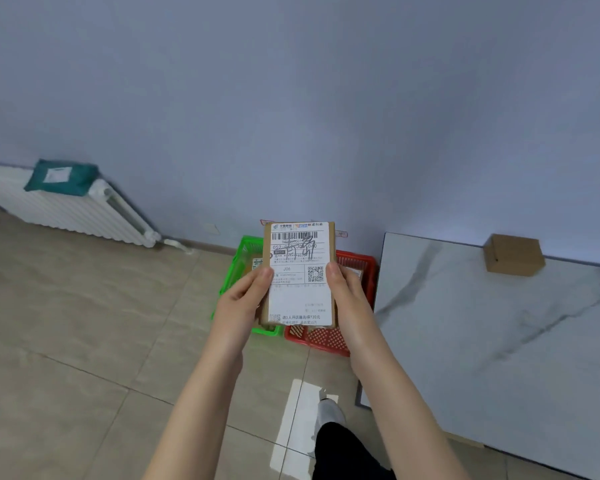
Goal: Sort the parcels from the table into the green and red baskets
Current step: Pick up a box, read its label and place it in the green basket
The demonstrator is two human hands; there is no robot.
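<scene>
A brown cardboard parcel (pixel 298 271) with a white shipping label facing me is held up in both hands. My left hand (pixel 245 299) grips its left edge and my right hand (pixel 345 292) grips its right edge. Below and behind it on the floor stand the green basket (pixel 238 268) on the left and the red basket (pixel 329 341) on the right, side by side, both largely hidden by the parcel and my hands. Parcels lie inside both baskets. A small brown box (pixel 513 254) sits on the marble table (pixel 499 341) at the far edge.
A white radiator (pixel 73 209) runs along the wall at left with a teal mailer bag (pixel 61 176) on top. The floor is beige tile. My leg and shoe (pixel 333 420) stand beside the table's near corner.
</scene>
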